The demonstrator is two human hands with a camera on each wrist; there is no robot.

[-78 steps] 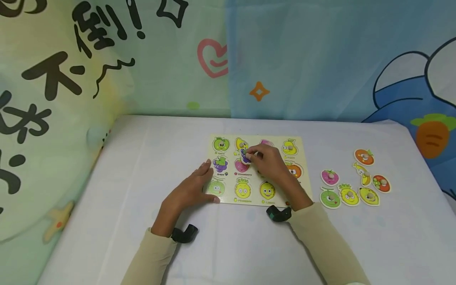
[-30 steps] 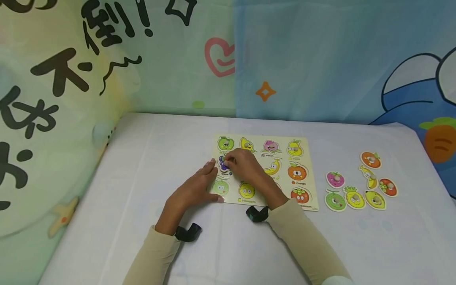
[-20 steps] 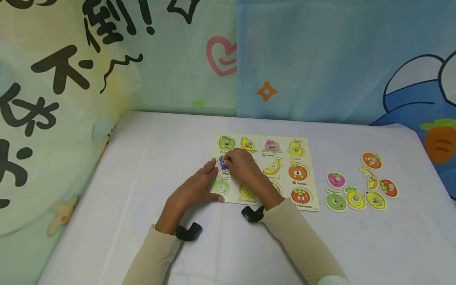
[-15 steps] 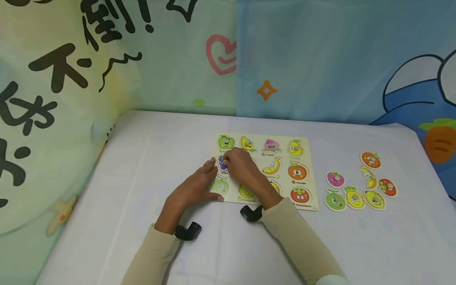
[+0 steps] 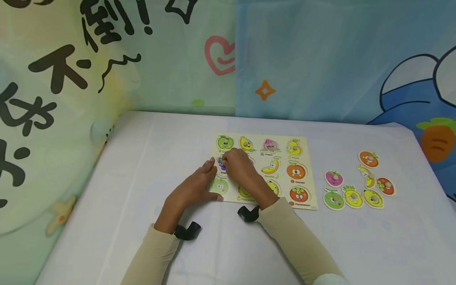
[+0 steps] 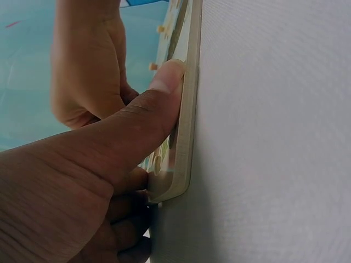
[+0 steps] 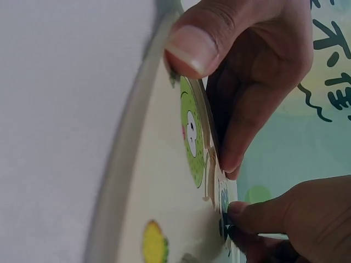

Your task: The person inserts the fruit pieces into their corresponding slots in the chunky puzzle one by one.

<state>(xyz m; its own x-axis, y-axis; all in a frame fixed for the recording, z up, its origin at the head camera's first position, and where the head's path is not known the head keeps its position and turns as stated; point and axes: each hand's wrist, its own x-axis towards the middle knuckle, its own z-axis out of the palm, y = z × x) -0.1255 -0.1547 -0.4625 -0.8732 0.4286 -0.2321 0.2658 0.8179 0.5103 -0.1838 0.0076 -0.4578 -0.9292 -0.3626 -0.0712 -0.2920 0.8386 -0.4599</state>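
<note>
In the head view, a pale yellow fruit puzzle board [image 5: 310, 200] lies on the table. My left hand [image 5: 194, 187] braces its near left corner, thumb along the front edge and fingers at the left edge. The left wrist view shows the left thumb [image 6: 145, 112] on the board's rim. My right hand [image 5: 246, 170] pinches the purple grape puzzle piece [image 5: 221, 163] at the grape spot, in the left column's middle row. Its fingers partly cover the piece. In the right wrist view, my right fingertips touch the board beside my left fingers; whether the piece sits flush I cannot tell.
Right of the board lie several loose knobbed pieces: an orange [image 5: 368, 159], a banana [image 5: 367, 177], a persimmon [image 5: 386, 186], a pink one [image 5: 333, 179], a green melon-like one [image 5: 334, 200], a pineapple [image 5: 353, 197] and a lemon [image 5: 373, 198]. A printed curtain [image 5: 303, 59] hangs behind the white table [image 5: 231, 253].
My right hand has carried the grape piece left, from above the strawberry picture to the grape spot. During the last half second it barely moves. The left hand stays at the corner.
</note>
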